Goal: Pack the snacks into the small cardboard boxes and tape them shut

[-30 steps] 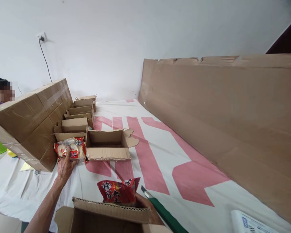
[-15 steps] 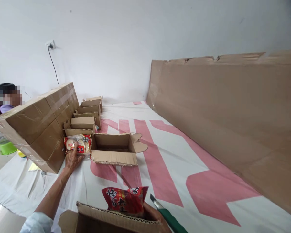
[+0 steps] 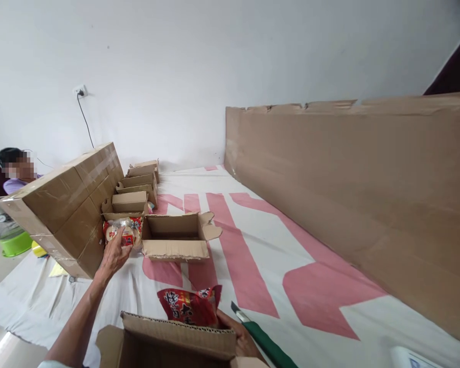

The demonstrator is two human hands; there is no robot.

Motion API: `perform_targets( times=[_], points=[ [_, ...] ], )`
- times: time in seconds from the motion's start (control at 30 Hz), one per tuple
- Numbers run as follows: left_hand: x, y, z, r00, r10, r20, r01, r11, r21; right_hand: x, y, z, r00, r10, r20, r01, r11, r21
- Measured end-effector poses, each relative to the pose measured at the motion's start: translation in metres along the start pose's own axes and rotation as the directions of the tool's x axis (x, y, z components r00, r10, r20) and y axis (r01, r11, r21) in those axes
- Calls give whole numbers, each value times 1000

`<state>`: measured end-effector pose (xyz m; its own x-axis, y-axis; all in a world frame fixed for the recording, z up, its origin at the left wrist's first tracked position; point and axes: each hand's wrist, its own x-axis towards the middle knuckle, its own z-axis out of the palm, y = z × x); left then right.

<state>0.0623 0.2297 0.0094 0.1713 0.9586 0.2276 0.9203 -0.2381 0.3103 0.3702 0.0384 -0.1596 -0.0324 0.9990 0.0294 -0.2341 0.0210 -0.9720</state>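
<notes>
My left hand (image 3: 115, 254) reaches forward to a clear-and-red packet of round white crackers (image 3: 136, 230). Its fingers are bent over the packet, which lies between the stacked cartons and an open box (image 3: 176, 249). At the bottom, my right hand (image 3: 239, 332) is closed at the right end of a red snack packet (image 3: 191, 307); part of this hand is hidden by a nearer open cardboard box (image 3: 176, 327). The packet rests against the box's far outer side. A green-handled utility knife (image 3: 266, 342) lies just right of my right hand, blade pointing away.
Taped cartons (image 3: 67, 199) form a wall at left, with several open boxes (image 3: 132, 199) along it. A tall cardboard sheet (image 3: 348, 189) bounds the right side. A white-and-red cloth (image 3: 249, 271) covers the surface. Another person (image 3: 17, 168) is beyond the cartons.
The view has turned slightly right and up, and a white object's corner shows at lower right. My left hand stays at the cracker packet; my right hand stays at the red packet.
</notes>
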Motion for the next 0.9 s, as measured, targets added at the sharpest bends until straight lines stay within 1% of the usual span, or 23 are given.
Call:
perform_targets(
  times=[0.03, 0.07, 0.1, 0.13, 0.2, 0.23, 0.27, 0.3, 0.37, 0.43, 0.47, 0.57, 0.7, 0.8, 0.9],
  points=[
    [-2, 7, -4, 994, 99, -51, -103, 990, -93, 2, 1, -1, 1000, 11, 22, -12, 999, 29],
    [-3, 14, -6, 974, 203, -96, -217, 961, -168, 4, 0, -2, 998, 32, 54, -36, 997, 70],
    [-4, 21, -8, 945, 303, -122, -323, 922, -213, 5, -1, -3, 995, 49, 88, -58, 993, 105],
    [-4, 27, -8, 912, 391, -124, -409, 883, -228, 6, -4, -4, 993, 52, 110, -65, 990, 122],
    [-3, 39, -6, 853, 518, -59, -519, 833, -193, 5, -13, -4, 989, 41, 141, -60, 989, 133],
    [-2, 45, -3, 839, 544, -14, -539, 828, -154, 4, -18, -4, 987, 32, 155, -53, 989, 137],
    [0, 50, 1, 839, 544, 18, -539, 835, -109, 2, -23, -3, 985, 24, 169, -49, 989, 143],
    [1, 54, 5, 851, 524, 34, -522, 851, -64, 1, -28, -2, 984, 18, 177, -46, 987, 151],
    [4, 60, 13, 894, 448, 21, -448, 894, 3, -1, -35, 2, 985, 11, 173, -42, 984, 173],
    [8, 64, 19, 933, 359, -3, -359, 933, 25, -3, -38, 5, 988, 8, 157, -38, 982, 188],
    [9, 64, 22, 946, 325, -7, -324, 946, 26, -3, -38, 6, 989, 5, 147, -34, 980, 196],
    [12, 63, 23, 962, 273, -11, -272, 962, 19, -7, -44, 9, 988, 0, 152, -36, 972, 230],
    [11, 59, 14, 965, 258, -46, -259, 966, -1, -15, -62, 13, 984, 25, 175, -71, 961, 266],
    [4, 55, 2, 961, 268, -65, -270, 963, -27, -20, -75, 15, 986, 33, 163, -75, 963, 259],
    [-5, 49, -14, 960, 270, -71, -274, 960, -56, -21, -79, 15, 987, 39, 156, -78, 965, 250]
  ],
)
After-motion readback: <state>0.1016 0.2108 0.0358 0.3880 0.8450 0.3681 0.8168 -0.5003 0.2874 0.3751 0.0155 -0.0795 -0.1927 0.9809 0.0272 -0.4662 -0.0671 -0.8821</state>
